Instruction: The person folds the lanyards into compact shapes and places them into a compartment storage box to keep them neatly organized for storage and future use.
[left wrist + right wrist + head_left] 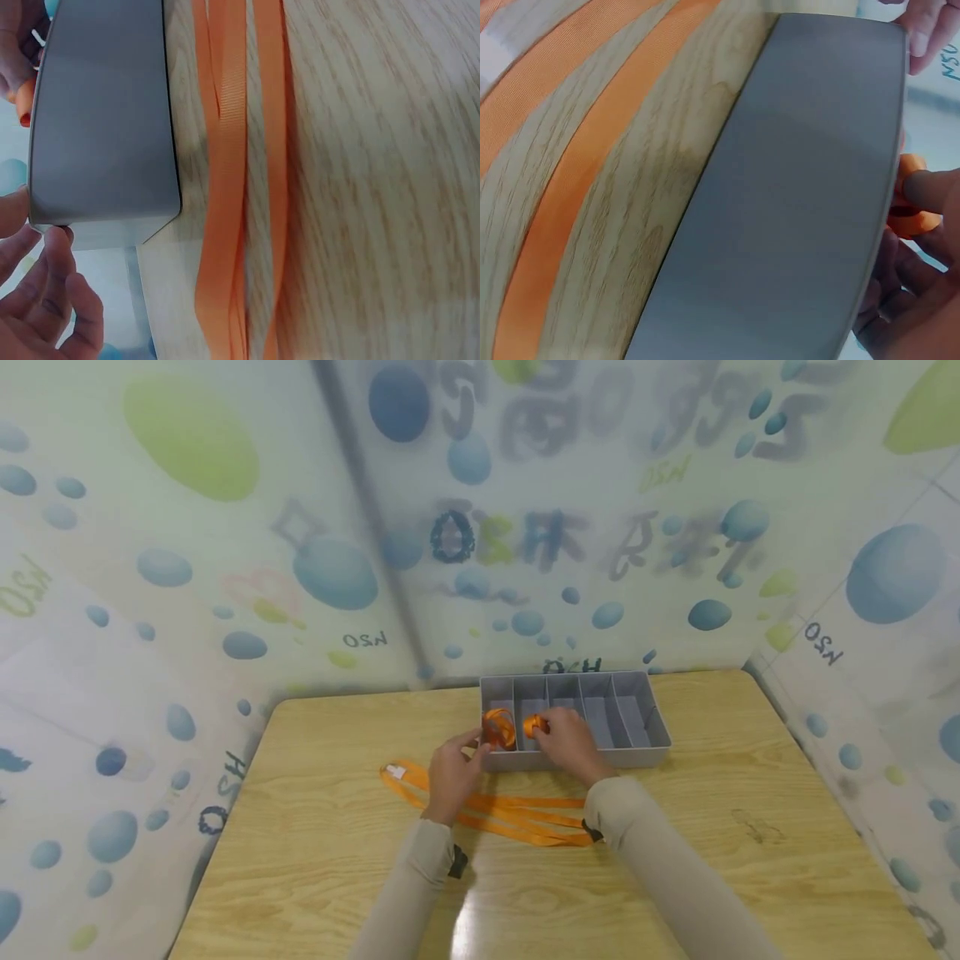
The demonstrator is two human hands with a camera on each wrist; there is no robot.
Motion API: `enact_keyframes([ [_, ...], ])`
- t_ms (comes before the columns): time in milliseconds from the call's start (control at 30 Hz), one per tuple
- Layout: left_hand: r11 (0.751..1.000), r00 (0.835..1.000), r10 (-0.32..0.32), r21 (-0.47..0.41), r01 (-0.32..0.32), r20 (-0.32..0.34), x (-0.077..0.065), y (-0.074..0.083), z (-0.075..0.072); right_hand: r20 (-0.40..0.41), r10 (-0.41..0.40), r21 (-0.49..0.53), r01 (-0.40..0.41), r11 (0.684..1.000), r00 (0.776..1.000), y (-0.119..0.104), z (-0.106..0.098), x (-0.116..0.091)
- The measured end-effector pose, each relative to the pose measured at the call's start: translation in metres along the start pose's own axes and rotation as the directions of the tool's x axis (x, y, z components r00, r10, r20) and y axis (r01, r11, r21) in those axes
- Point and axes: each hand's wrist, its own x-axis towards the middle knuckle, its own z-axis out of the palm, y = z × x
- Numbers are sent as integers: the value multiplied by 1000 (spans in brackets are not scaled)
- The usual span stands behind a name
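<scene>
Pinching the orange roll in the right hand, I'm remotely holding it at the second-from-left compartment of the grey tray. Left hand is gripping the tray's near-left corner, nearer the coil in its leftmost compartment. Loose ribbon is lying lengthwise in front.

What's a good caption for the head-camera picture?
Right hand holds rolled orange ribbon at gray tray; left hand at its corner.

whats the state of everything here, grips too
tray: upright, open-topped, five compartments
coil: loosely wound, in leftmost compartment
roll: wound up, over or in second compartment from left
ribbon: unwound, stretched across table before tray
left grip: at tray's near left corner, seemingly pinching its edge
right grip: holding roll
</scene>
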Motion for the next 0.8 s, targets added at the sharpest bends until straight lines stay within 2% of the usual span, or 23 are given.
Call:
enact_keyframes([
  [200,1000,1000,8,-11,-8,-1,-1,-1,1,21,-30,-94,32,995,999,-1,-1,1],
  [367,1000,1000,9,-26,-9,0,-1,-2,1,34,-25,-111,29,993,999,0,1,1],
  [667,999,1000,15,-37,-15,-2,-1,-2,-1,-8,-56,-41,56,998,998,2,1,1],
  [800,999,1000,7,-45,-6,8,-1,-3,-1,-59,-53,-2,53,999,997,3,-1,-1],
])
